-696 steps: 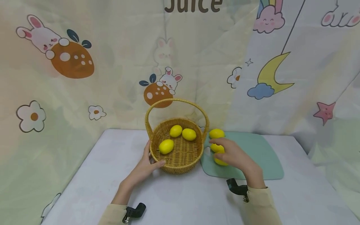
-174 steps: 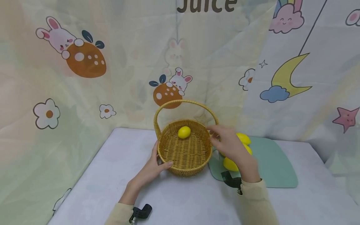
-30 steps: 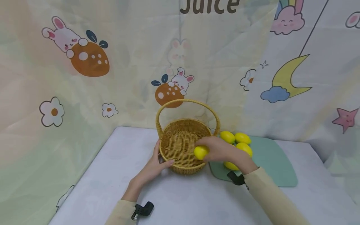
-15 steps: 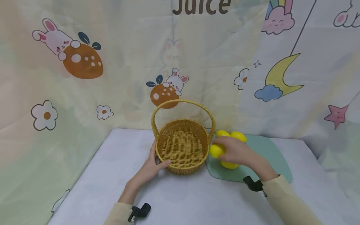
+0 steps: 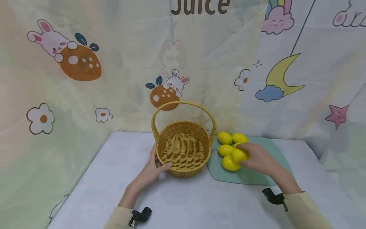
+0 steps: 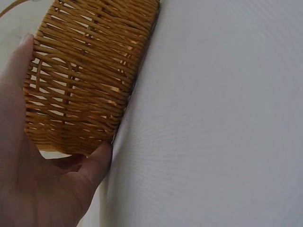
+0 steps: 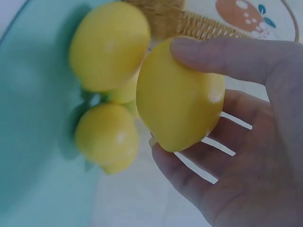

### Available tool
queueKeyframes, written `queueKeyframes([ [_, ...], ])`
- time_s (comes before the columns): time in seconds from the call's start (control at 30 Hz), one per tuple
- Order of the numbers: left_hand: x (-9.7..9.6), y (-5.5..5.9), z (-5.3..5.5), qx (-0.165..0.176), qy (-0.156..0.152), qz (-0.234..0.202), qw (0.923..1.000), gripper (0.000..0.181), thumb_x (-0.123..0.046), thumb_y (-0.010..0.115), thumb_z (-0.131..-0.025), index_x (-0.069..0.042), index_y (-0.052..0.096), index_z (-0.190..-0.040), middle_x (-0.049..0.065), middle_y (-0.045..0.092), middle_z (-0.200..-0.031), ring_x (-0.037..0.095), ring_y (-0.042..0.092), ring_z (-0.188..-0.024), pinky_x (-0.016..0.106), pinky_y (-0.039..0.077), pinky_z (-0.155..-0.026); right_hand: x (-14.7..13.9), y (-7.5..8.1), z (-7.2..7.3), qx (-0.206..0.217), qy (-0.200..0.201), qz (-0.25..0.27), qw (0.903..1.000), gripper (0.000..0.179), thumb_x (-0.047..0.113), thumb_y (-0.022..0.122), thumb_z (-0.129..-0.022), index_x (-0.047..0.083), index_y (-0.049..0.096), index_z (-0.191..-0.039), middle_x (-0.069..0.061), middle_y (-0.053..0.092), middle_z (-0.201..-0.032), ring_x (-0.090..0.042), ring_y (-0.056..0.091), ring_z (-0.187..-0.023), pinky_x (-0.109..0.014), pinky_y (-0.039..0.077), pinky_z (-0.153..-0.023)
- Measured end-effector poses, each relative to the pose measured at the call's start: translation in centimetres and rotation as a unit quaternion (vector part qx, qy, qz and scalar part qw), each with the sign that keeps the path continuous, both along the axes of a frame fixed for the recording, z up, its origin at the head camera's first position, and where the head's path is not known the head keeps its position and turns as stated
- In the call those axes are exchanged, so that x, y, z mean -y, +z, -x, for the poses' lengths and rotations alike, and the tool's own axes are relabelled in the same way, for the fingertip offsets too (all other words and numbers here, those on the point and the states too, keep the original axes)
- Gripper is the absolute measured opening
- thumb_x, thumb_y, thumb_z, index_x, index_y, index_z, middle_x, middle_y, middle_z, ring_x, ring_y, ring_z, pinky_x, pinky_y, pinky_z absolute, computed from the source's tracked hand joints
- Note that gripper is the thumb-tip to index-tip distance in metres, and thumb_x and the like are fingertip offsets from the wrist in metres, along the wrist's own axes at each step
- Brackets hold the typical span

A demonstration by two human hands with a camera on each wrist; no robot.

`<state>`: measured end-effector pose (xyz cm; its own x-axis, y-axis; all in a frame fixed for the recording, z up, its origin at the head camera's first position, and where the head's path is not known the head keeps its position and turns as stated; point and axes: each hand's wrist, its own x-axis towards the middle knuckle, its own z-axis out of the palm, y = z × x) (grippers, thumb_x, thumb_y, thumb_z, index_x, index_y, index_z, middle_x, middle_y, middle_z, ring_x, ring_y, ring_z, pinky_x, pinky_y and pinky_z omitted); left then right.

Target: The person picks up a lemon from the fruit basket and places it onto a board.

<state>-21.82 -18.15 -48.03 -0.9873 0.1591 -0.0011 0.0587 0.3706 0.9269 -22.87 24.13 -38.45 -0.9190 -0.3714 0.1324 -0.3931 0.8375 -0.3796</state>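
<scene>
A round woven basket (image 5: 183,152) with a tall arched handle stands on the table, its woven floor bare. My left hand (image 5: 150,170) holds its front left side, thumb over the rim. The left wrist view shows the fingers against the weave (image 6: 90,71). My right hand (image 5: 258,159) grips a lemon (image 5: 239,155) between thumb and fingers, above the right part of the lemon group. Several other lemons (image 5: 224,138) sit close together on the green cutting board (image 5: 266,171); one is largely hidden behind the held lemon. The right wrist view shows the held lemon (image 7: 180,99) near two board lemons (image 7: 110,46).
The white table (image 5: 177,203) runs up to a printed cloth backdrop (image 5: 125,63) just behind the basket and board. A black wrist camera (image 5: 274,196) sits at my right cuff, another (image 5: 140,215) at my left.
Earlier, three lemons lay in the basket, later one. My right hand lifted that last lemon out and has carried it right, over the board. My left hand keeps hold of the basket.
</scene>
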Motion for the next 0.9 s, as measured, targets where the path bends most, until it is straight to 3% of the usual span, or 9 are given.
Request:
queueKeyframes([
  [0.3,0.3,0.0,0.0,0.001,0.001,0.003,1.0000,0.110,-0.044,0.073,-0.088,-0.043,-0.014,-0.156,0.002,0.003,-0.168,0.033,0.009,-0.155,0.066,0.012,-0.119,-1.9,-1.7,-0.4,-0.001,-0.030,0.004,0.9995,0.053,0.017,0.076,-0.081,-0.003,0.062,-0.128,-0.024,0.063,-0.128,-0.046,0.057,-0.118,-0.063,0.045,-0.097],
  [0.53,0.2,-0.3,0.2,0.000,0.001,0.007,1.0000,0.108,-0.045,0.072,-0.089,-0.052,-0.016,-0.150,0.002,0.002,-0.168,0.034,0.010,-0.155,0.066,0.013,-0.119,-2.6,-3.2,-0.2,0.009,-0.050,-0.001,0.9987,0.054,0.013,0.078,-0.079,-0.004,0.062,-0.127,-0.027,0.063,-0.127,-0.048,0.056,-0.118,-0.065,0.044,-0.098],
  [0.9,0.1,-0.4,0.2,0.001,0.001,0.003,1.0000,0.109,-0.045,0.072,-0.088,-0.048,-0.015,-0.153,0.003,0.003,-0.168,0.034,0.011,-0.155,0.065,0.013,-0.119,-3.2,-5.6,-0.3,0.005,-0.061,0.013,0.9980,0.054,0.009,0.078,-0.078,-0.002,0.062,-0.128,-0.021,0.062,-0.115,-0.038,0.059,-0.106,-0.061,0.048,-0.092],
])
